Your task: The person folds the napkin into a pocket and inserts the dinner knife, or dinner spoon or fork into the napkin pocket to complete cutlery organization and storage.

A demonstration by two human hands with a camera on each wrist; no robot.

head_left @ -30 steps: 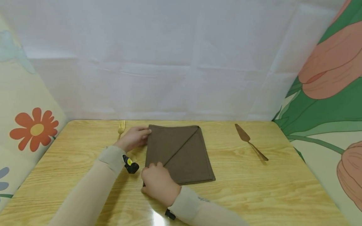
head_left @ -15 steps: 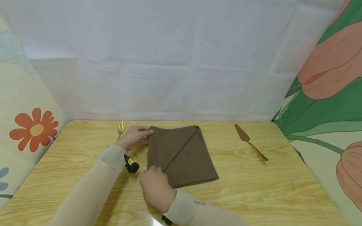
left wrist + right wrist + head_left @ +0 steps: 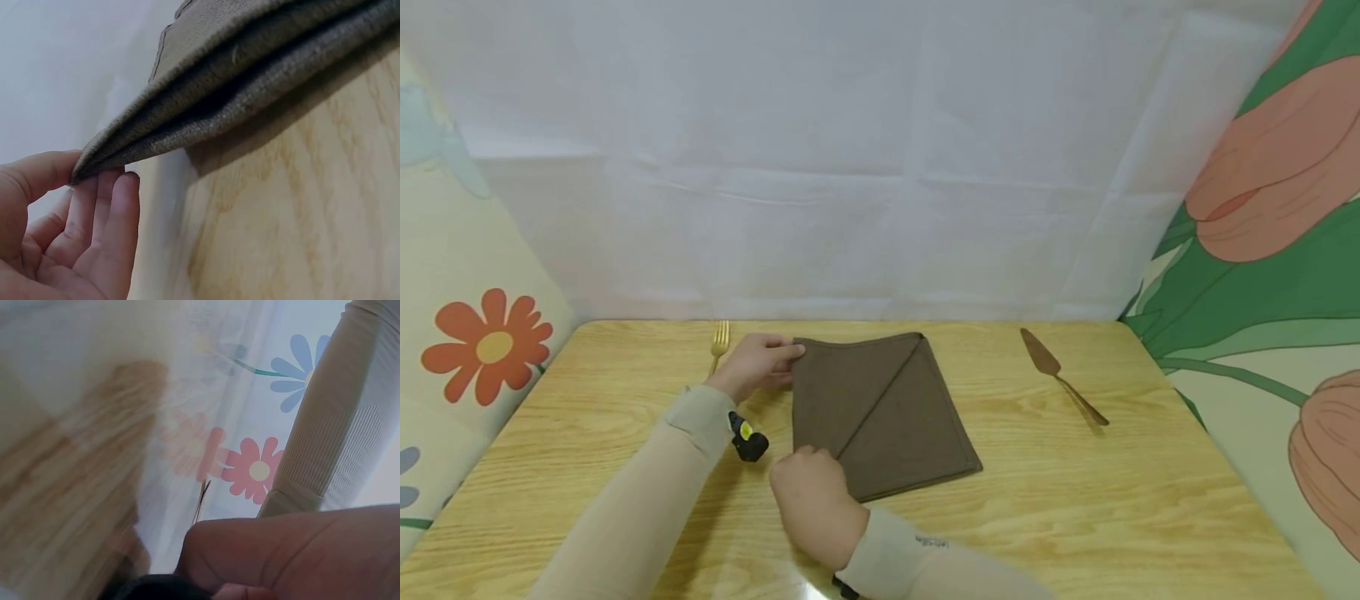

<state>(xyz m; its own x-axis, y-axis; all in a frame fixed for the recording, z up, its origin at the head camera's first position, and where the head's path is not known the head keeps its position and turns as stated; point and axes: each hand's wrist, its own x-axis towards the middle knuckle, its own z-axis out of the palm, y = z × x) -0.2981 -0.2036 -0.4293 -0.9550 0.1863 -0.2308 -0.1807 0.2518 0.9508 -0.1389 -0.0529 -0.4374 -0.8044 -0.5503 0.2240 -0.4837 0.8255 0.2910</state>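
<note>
Wood-grained table [image 3: 1150, 492] under a pale hanging sheet [image 3: 880, 167], with flower-printed panels to either side. From the head camera, a folded brown cloth [image 3: 872, 408] lies mid-table, slightly left of centre, a diagonal edge running from its far right corner toward the near left. The left hand [image 3: 756, 365] pinches the far left corner; the right hand [image 3: 816, 504] is curled over the near left one and appears to grip it, though the fingertips are hidden. A gold fork [image 3: 720, 337] lies just beyond the left hand, and a copper-coloured cake server [image 3: 1041, 354] well apart on the right. Good handling here probably means drawing both left corners evenly, so that the diagonal stays straight.

The left wrist view shows the thumb above and fingers below the corner, several layers gathered between them and raised off the wood. Judging by those gaping layers, a firm pinch catching every one matters most; a loose layer could slip out or crease.

The right wrist view gives only a bent finger, a sleeve and blurred wood; what the fingertips clasp cannot be told there.
</note>
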